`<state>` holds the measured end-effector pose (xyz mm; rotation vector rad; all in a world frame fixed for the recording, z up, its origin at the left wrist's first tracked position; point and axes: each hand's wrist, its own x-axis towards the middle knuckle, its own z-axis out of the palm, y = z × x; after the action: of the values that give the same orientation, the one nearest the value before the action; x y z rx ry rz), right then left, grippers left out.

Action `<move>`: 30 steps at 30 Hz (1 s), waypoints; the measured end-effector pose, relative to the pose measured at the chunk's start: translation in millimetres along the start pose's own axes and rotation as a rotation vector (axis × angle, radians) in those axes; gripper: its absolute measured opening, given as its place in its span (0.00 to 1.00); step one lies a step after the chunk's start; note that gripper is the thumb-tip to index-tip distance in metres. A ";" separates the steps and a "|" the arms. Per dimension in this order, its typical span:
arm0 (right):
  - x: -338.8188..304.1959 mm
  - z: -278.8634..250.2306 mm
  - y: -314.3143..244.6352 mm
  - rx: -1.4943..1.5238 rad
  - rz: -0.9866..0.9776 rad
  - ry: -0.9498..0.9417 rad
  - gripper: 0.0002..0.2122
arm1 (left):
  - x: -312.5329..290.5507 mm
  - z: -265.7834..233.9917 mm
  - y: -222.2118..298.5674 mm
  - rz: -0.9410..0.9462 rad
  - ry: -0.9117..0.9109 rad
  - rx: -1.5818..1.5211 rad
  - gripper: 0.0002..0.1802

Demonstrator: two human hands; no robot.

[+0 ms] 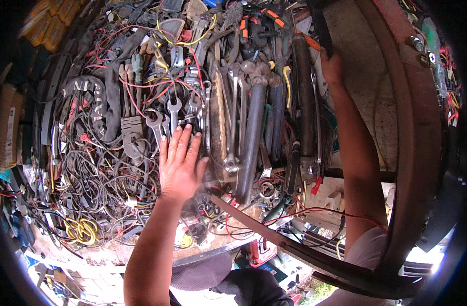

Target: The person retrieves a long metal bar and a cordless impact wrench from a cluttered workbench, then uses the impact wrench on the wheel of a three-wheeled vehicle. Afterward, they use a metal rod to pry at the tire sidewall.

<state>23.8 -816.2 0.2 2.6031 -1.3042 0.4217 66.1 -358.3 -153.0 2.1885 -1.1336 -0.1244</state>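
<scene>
While outstretched by wrenches (156,122), left hand (180,171), fingers slightly apart; right hand (331,68) at black strip (321,28), fingers unclear.

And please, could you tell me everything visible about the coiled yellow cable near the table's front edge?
The coiled yellow cable is thin and plastic-looking, wound into several loose, overlapping loops. It lies among tangled dark cables near the front edge of the brownish table, to the left of the bare left hand. Dark cables appear to touch it; no hand does. Its ends cannot be made out.
</scene>
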 end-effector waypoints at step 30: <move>-436.4 -280.0 22.3 0.249 0.544 -0.399 0.19 | -188.8 -175.7 31.9 -0.149 -0.233 -0.362 0.28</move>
<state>-288.6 -418.5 116.3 2.5775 -2.2417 0.1448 -8.6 -138.4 -36.5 1.9624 -0.9786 -0.6148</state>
